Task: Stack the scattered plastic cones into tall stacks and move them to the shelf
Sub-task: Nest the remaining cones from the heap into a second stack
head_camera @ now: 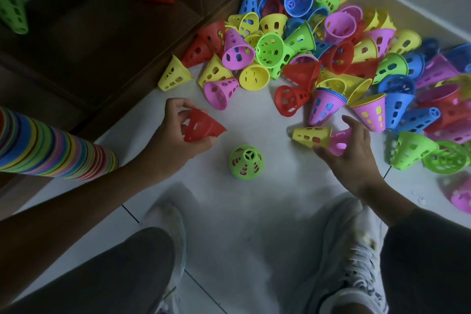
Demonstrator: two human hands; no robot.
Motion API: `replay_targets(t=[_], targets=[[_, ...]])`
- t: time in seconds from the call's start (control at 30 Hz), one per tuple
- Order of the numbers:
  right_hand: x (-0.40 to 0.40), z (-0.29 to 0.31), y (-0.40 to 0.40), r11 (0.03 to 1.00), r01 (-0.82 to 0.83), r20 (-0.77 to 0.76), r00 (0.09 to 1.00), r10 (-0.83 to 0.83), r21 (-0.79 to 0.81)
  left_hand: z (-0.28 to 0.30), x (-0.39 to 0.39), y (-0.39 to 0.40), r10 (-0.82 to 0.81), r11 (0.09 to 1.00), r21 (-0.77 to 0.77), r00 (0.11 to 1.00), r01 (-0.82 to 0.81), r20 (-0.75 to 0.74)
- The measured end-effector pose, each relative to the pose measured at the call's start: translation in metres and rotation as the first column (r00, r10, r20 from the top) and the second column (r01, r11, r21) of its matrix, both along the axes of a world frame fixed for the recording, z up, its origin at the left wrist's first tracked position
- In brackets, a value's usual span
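Red cone (202, 125) is gripped in left hand (175, 130), wide mouth angled toward green cone (246, 162) standing on floor (254, 211), likely as stack base; right hand (350, 150) pinches nested yellow and pink cones (322, 137) beside loose pile (331, 53); tall stack (51, 145) is cradled along left forearm

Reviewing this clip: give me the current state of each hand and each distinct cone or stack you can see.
left hand: grips a red cone, off the floor
right hand: holds a yellow cone nested with a pink cone, lying sideways
green cone: upright on the floor, alone
tall stack: lying tilted at left
loose pile: scattered, unstacked
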State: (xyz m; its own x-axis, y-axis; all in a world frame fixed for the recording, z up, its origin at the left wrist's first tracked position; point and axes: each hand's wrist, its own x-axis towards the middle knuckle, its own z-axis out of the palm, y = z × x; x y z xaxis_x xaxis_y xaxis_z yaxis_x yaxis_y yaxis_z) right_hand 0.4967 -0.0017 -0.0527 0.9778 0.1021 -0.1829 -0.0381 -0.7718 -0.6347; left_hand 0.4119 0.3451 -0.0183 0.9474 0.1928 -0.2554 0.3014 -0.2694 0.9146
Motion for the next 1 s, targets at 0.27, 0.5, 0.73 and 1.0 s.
replay_targets(t=[0.27, 0.5, 0.73, 1.0], targets=[[0.002, 0.002, -0.008, 1.0, -0.002, -0.066, 0.998, 0.003, 0.024, 0.036, -0.008, -0.003, -0.199, 0.976, 0.083, 0.979, 0.201, -0.032], [0.003, 0.002, -0.004, 0.996, 0.053, -0.002, 0.999, -0.053, 0.075, 0.036, -0.004, -0.02, -0.419, 0.878, 0.242, 0.907, 0.414, -0.031], [0.005, 0.009, -0.004, 0.987, 0.12, 0.014, 0.992, -0.123, 0.105, 0.016, 0.002, -0.043, -0.512, 0.785, 0.395, 0.859, 0.477, -0.019], [0.003, 0.034, 0.022, 0.693, 0.387, -0.378, 0.909, -0.176, 0.608, -0.004, 0.002, -0.057, -0.465, 0.798, 0.413, 0.884, 0.438, -0.04]])
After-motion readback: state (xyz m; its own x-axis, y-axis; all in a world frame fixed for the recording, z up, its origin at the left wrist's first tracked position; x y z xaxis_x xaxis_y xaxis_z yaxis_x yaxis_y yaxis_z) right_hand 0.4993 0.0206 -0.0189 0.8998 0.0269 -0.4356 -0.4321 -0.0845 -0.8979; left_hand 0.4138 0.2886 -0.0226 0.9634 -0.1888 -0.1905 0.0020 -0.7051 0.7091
